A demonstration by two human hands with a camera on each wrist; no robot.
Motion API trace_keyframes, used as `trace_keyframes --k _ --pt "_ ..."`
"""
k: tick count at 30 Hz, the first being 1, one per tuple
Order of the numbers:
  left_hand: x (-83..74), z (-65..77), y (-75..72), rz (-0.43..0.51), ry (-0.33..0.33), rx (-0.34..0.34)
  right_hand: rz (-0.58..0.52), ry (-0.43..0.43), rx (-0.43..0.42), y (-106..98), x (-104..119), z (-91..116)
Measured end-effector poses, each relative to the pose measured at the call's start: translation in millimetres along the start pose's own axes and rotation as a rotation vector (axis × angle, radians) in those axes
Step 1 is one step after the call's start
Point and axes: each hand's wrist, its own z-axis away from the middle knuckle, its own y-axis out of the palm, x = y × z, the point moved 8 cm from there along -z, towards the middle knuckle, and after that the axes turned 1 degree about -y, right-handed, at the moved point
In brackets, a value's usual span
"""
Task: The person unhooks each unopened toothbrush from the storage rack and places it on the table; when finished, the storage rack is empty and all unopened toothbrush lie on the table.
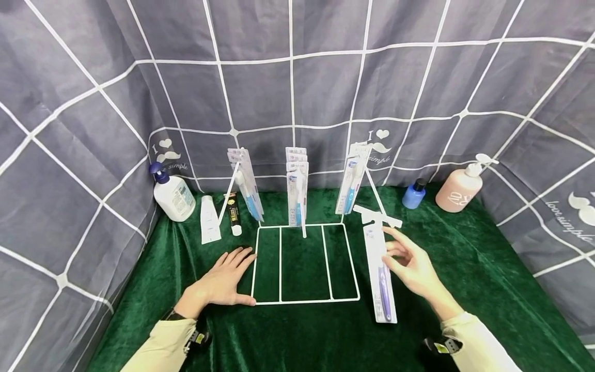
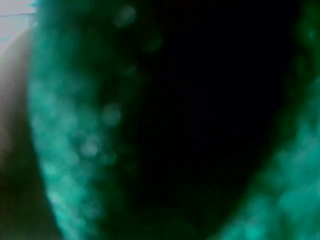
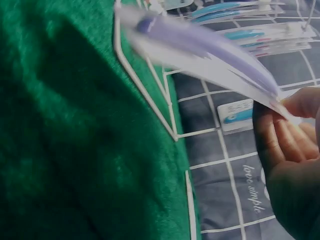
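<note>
My right hand (image 1: 411, 266) pinches the right edge of a packaged purple toothbrush (image 1: 382, 294) between thumb and fingers. The pack's top meets the white crosspiece (image 1: 392, 221) at the front of the rack's right rod; whether it is threaded on cannot be told. Seen from the right wrist, the toothbrush pack (image 3: 210, 57) is tilted and blurred. My left hand (image 1: 225, 281) rests with spread fingers on the green cloth, its thumb at the left edge of the white wire rack (image 1: 307, 301). Blurred green cloth and darkness fill most of the left wrist view.
Packaged toothbrushes hang at the rack's left (image 1: 251, 191), middle (image 1: 293, 196) and right (image 1: 350, 181). A white pump bottle (image 1: 174, 199), a white tube (image 1: 209, 222) and a black tube (image 1: 234, 214) are left; a blue bottle (image 1: 412, 197) and pink pump bottle (image 1: 457, 191) are right.
</note>
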Motion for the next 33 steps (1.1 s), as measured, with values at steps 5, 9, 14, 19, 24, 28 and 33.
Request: trace_keyframes --k 5,9,14,19,24,28,33 --pt "-1.8 0.9 -1.8 0.003 0.000 -0.001 0.051 0.102 0.052 11.6 -1.0 -8.7" --pt "-2.0 1.1 -1.3 0.013 -0.001 0.001 0.062 0.203 0.088 18.9 -11.0 -12.5" --pt "-0.7 0.8 0.3 0.018 0.002 0.001 0.055 0.304 0.118 26.1 -25.9 -15.1" --pt "0.5 0.2 -0.4 0.012 0.002 -0.009 0.072 0.340 0.137 33.0 -34.0 -18.7" --pt "-0.1 0.0 -0.9 0.015 0.001 0.000 0.114 0.366 0.151 37.4 -53.3 -20.2" --pt "0.4 -0.4 -0.4 0.004 0.002 -0.002 0.132 0.392 0.160 39.8 -76.1 -19.0" --pt "1.1 -0.8 -0.7 -0.002 0.003 -0.003 0.163 0.391 0.159 41.3 -86.1 -19.8"
